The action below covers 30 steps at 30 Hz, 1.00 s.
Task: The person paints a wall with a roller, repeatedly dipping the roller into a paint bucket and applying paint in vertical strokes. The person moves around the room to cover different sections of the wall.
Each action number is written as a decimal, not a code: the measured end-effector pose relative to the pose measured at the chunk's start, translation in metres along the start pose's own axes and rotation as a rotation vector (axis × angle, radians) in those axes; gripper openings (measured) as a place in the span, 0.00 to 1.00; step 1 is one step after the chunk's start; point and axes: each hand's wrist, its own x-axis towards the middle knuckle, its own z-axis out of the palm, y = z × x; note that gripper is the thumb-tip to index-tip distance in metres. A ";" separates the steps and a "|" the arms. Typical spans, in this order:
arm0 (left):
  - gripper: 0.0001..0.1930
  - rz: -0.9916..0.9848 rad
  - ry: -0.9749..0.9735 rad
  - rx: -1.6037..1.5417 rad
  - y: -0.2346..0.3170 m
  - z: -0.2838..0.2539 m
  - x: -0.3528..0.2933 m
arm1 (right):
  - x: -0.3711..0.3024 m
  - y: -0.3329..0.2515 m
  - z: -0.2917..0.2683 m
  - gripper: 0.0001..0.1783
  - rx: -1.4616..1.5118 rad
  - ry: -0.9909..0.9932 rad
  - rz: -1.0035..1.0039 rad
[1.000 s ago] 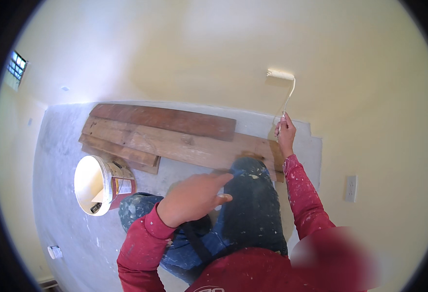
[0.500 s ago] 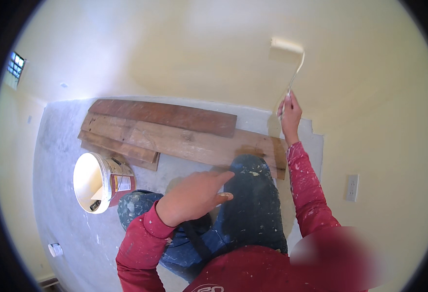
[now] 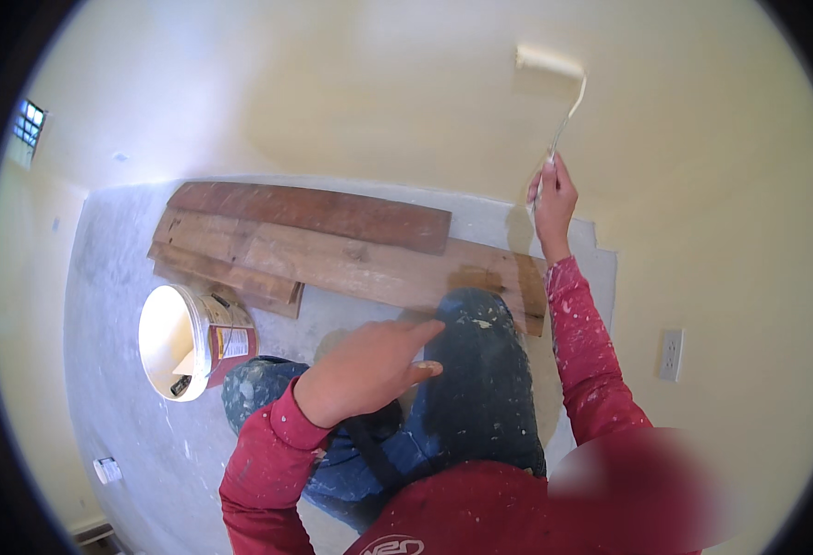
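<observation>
A paint roller (image 3: 552, 62) with a pale cream sleeve lies against the cream wall (image 3: 406, 111) at the upper right. Its thin bent rod runs down to the handle, which my right hand (image 3: 554, 196) grips, arm stretched forward. My left hand (image 3: 365, 370) hovers over my lap beside my raised knee, holding nothing. Its thumb and index finger stand apart, while the other fingers are mostly hidden under the hand. Paint specks cover my red sleeves and dark trousers.
Several wooden planks (image 3: 332, 259) lie on the grey floor (image 3: 110, 305) along the wall's foot. Left of my knees stands a white paint bucket (image 3: 204, 319) with a tool inside. A small white container (image 3: 107, 470) is farther left. A power outlet (image 3: 672, 355) sits on the right wall.
My right hand has pushed the roller a little higher up the wall and slightly right. My left hand has barely moved.
</observation>
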 end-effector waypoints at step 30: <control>0.29 0.033 0.047 -0.009 -0.005 -0.002 -0.009 | -0.019 0.004 0.030 0.26 0.077 -0.042 0.033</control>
